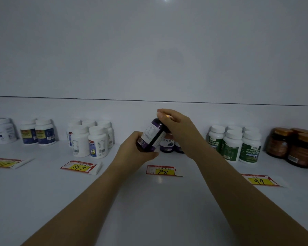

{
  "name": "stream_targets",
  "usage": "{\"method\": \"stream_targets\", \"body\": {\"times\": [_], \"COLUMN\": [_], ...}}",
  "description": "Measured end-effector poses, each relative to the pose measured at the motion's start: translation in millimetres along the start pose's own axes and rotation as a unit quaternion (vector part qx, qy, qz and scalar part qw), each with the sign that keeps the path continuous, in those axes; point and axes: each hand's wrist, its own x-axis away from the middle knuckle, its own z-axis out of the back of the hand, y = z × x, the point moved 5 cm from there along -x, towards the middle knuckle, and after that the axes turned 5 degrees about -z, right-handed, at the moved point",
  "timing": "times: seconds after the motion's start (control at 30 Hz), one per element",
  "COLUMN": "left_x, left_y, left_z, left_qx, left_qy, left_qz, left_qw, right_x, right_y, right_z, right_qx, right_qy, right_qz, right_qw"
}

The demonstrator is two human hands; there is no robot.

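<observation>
The dark purple bottle (pixel 150 134) is hanging tilted above the table (pixel 158 206) near the middle of the view, its top leaning toward 1 o'clock and its white printed label facing the camera. The left hand (pixel 132 148) is gripping the bottle's base from 7 o'clock, fingers curled under it. The right hand (pixel 174 123) is closing over the cap end from 1 o'clock, fingers wrapped round the top, so the cap itself is hidden.

Just behind the bottle, at 4 o'clock, more purple-labelled bottles (pixel 166 144) are standing on the table, partly covered by the right wrist. At 6 o'clock a red and yellow price tag marked 78 (pixel 161 170) is lying flat.

At 3 o'clock a cluster of white-capped bottles with green labels (pixel 233 144) is standing, with brown jars (pixel 295 148) beyond it and a tag marked 99 (pixel 260 181) in front. At 9 o'clock white bottles (pixel 89 139) are standing behind a tag marked 147 (pixel 78 167), with navy-labelled bottles (pixel 37 133) further out.
</observation>
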Motion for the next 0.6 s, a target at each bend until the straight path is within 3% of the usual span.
{"method": "stream_targets", "body": {"times": [0.13, 0.23, 0.3, 0.4, 0.5, 0.6], "left_x": [-1, 1, 4, 0, -2, 0], "left_y": [1, 2, 1, -1, -4, -3], "left_z": [-2, -13, -18, -10, 1, 0], "left_qx": [0.069, 0.203, 0.228, 0.155, 0.069, 0.061], "left_qy": [-0.014, -0.125, -0.165, -0.091, -0.006, -0.027], "left_qz": [-0.011, 0.063, 0.087, 0.061, 0.032, 0.025], "left_qw": [0.997, 0.969, 0.956, 0.982, 0.997, 0.998], "right_x": [-1, -2, -3, -4, -1, 1], "right_y": [-2, -3, -3, -2, -1, -3], "right_z": [10, 13, 11, 8, 6, 9], "right_qx": [-0.052, -0.138, -0.145, -0.148, -0.068, -0.041], "right_qy": [0.024, 0.003, -0.012, -0.02, -0.018, -0.005], "right_qz": [0.016, 0.007, 0.004, -0.006, -0.006, 0.013], "right_qw": [0.998, 0.99, 0.989, 0.989, 0.998, 0.999]}}
